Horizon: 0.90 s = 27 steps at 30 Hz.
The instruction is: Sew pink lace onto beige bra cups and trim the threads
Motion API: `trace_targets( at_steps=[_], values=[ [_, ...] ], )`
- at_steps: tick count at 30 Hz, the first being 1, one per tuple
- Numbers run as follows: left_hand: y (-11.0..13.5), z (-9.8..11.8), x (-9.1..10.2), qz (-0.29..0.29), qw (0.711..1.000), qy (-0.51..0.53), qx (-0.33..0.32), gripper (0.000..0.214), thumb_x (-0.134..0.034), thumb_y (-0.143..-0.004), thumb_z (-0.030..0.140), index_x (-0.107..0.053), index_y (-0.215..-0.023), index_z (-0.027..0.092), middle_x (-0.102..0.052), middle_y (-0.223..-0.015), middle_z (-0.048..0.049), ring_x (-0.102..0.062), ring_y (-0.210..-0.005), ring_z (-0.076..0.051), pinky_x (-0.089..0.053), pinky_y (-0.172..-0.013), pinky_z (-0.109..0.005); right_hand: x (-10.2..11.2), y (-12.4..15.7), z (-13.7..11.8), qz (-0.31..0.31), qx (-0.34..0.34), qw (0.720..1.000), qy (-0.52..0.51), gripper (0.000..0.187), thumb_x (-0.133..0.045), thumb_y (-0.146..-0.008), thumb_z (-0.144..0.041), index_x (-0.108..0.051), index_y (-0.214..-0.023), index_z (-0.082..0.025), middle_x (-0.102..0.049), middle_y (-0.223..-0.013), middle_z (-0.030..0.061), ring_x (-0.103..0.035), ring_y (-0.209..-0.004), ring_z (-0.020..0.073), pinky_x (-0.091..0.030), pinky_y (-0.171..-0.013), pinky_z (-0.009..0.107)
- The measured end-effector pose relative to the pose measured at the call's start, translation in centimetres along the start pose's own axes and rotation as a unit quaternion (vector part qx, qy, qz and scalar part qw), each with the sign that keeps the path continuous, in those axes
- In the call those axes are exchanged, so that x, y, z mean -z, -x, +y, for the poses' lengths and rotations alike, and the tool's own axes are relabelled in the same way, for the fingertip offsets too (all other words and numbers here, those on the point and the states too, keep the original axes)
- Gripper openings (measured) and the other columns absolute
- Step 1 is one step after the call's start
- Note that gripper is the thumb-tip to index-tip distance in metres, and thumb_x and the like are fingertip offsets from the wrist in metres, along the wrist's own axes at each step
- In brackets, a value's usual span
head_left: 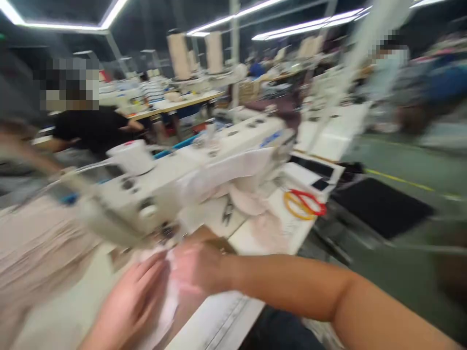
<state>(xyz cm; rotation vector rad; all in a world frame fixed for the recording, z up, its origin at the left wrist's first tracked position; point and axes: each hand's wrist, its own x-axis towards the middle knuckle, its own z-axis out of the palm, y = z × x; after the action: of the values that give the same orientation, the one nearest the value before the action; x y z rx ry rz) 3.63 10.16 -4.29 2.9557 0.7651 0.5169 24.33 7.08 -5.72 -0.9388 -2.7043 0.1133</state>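
While curling right hand (199, 268) over pale pink cloth (168, 311), laying left hand (129, 296) on it too, just in front of the sewing machine (171, 179); cannot tell through the blur whether gripping. Left of the machine, loose pinkish fabric (40, 253); right of it, red and orange scissor handles (309, 210).

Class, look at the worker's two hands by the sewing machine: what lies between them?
In the head view, a narrow strip of pale cloth lies between the left hand and the right hand. Blur hides whether either grips it.
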Motion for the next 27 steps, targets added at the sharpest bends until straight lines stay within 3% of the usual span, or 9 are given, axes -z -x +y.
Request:
trace_targets(
  at_steps=[2,6,15,20,27],
  values=[
    [0.7,0.5,0.4,-0.055,0.997,0.011,0.061,0.028,-0.044,-0.091,0.025,-0.059,-0.113,0.017,-0.058,-0.123,-0.0114,-0.058,-0.102,-0.023,-0.05,-0.087,-0.036,-0.3,0.2,0.0,0.04,-0.017,0.999,0.004,0.027,-0.042,-0.092,-0.028,-0.064,-0.081,-0.017,-0.066,-0.081,0.0051,-0.055,-0.076,0.018,-0.04,-0.069,0.031],
    [0.1,0.4,0.1,-0.063,0.991,0.025,0.117,0.032,-0.042,-0.091,0.024,-0.06,-0.114,0.011,-0.059,-0.123,-0.0131,-0.056,-0.099,-0.024,-0.049,-0.088,-0.04,-0.6,0.5,0.2,0.046,-0.006,0.998,-0.042,0.022,-0.045,-0.092,-0.027,-0.065,-0.088,-0.017,-0.064,-0.076,0.003,-0.052,-0.07,0.0166,-0.037,-0.068,0.03],
    [0.7,0.3,0.3,-0.084,0.991,0.017,0.105,0.038,-0.044,-0.089,0.024,-0.056,-0.123,0.011,-0.056,-0.129,-0.0105,-0.053,-0.096,-0.025,-0.05,-0.084,-0.042,-0.3,0.2,-0.1,0.054,-0.043,0.99,-0.122,0.023,-0.046,-0.092,-0.025,-0.068,-0.093,-0.019,-0.061,-0.072,0.0018,-0.052,-0.069,0.0144,-0.036,-0.066,0.028],
    [0.7,0.0,0.4,-0.097,0.99,0.016,0.101,0.043,-0.047,-0.085,0.02,-0.054,-0.126,0.011,-0.054,-0.132,-0.0096,-0.052,-0.097,-0.025,-0.049,-0.085,-0.042,-0.7,-0.3,0.5,0.097,-0.124,0.985,-0.072,0.025,-0.044,-0.09,-0.019,-0.068,-0.097,-0.018,-0.063,-0.076,0.003,-0.054,-0.069,0.0145,-0.037,-0.063,0.026],
    [0.8,-0.1,0.0,-0.098,0.991,0.005,0.094,0.046,-0.048,-0.082,0.017,-0.053,-0.127,0.01,-0.053,-0.133,-0.0088,-0.051,-0.095,-0.025,-0.049,-0.085,-0.042,-0.9,-0.9,0.5,0.067,-0.134,0.989,-0.014,0.028,-0.044,-0.087,-0.016,-0.063,-0.108,-0.017,-0.064,-0.083,0.0045,-0.053,-0.065,0.0142,-0.034,-0.055,0.026]
  ],
)
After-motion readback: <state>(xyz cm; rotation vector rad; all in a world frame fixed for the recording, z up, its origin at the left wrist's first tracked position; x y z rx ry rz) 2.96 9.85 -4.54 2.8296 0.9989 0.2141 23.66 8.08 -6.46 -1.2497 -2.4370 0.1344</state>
